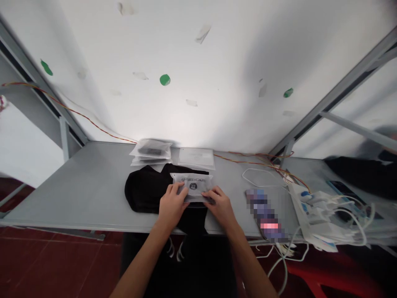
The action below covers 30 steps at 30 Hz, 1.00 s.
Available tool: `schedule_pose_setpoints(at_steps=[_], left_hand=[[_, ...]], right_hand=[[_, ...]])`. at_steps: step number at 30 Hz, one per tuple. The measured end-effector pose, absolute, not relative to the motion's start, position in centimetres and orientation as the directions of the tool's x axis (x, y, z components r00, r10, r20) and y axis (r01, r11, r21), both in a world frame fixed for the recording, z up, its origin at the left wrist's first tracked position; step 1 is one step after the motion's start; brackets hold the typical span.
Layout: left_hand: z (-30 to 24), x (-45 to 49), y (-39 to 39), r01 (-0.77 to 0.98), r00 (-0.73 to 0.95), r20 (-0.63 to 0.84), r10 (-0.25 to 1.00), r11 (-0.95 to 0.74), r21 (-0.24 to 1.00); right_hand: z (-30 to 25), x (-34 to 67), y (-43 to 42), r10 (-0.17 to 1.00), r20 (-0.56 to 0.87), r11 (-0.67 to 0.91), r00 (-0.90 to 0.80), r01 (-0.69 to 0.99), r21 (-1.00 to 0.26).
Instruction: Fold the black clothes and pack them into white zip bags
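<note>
- I see a small bag [198, 181] just below the middle of my view, near 6 o'clock, over the black cloth [142, 192].
- The bag is made of cloudy, see-through plastic. It is wide and short, with straight sides and a grey look, and I cannot tell what is in it.
- Dark letters run along its top edge, upside down to me, with a dark round mark [193, 186] below them.
- The left hand [173, 203] is curled, nearly closed, and pinches the bag at its 8 o'clock corner.
- The right hand [221, 206] is bent the same way, gripping the 4 o'clock corner with fingers on top and thumb low.
- The black cloth is soft and floppy. It makes a rounded lump at 9 o'clock from the bag and hangs over the table edge at 6 o'clock.
- At 10 o'clock I see a pile of cloudy bags [151, 150], and at 12 o'clock a pale, flat packet [197, 157].
- The table [77, 190] is smooth, hard and grey.
- Near 4 o'clock lies a long phone [266, 217], its screen blurred into squares. White cords [353, 217] loop at 3 o'clock.
</note>
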State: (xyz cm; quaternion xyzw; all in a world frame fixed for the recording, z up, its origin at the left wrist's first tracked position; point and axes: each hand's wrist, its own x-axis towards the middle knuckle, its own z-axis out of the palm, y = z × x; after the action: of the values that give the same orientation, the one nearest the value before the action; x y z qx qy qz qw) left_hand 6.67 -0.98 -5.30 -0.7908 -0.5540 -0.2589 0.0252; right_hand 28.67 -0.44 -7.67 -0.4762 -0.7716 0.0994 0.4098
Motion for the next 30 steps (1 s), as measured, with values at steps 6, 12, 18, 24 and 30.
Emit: schedule_pose_setpoints(at_steps=[6, 12, 18, 24, 30], left_hand=[[-5.3, 6.1, -1.3, 0.828, 0.149, 0.509, 0.848, -0.388, 0.405], [-6.2, 4.0, -1.1, 0.801, 0.211, 0.475, 0.854, -0.430, 0.418], [-5.8, 4.5, 0.1, 0.736, 0.490, 0.475, 0.730, -0.639, 0.223], [-5.7, 7.2, 1.1, 0.812, 0.412, 0.420, 0.808, -0.535, 0.232], [-5.0, 6.7, 0.4, 0.814, 0.347, 0.435, 0.831, -0.497, 0.300]], right_hand=[[-7.1, 28.2, -0.7, 0.782, 0.609, 0.509, -0.134, 0.701, -0.499], [-7.9, 29.8, -0.7, 0.859, 0.461, 0.479, -0.222, 0.668, -0.570], [-8.6, 30.8, -0.2, 0.872, 0.411, 0.474, -0.264, 0.664, -0.578], [-8.4, 29.0, 0.9, 0.884, 0.426, 0.435, -0.192, 0.672, -0.599], [-7.4, 29.0, 0.3, 0.885, 0.421, 0.438, -0.200, 0.668, -0.602]])
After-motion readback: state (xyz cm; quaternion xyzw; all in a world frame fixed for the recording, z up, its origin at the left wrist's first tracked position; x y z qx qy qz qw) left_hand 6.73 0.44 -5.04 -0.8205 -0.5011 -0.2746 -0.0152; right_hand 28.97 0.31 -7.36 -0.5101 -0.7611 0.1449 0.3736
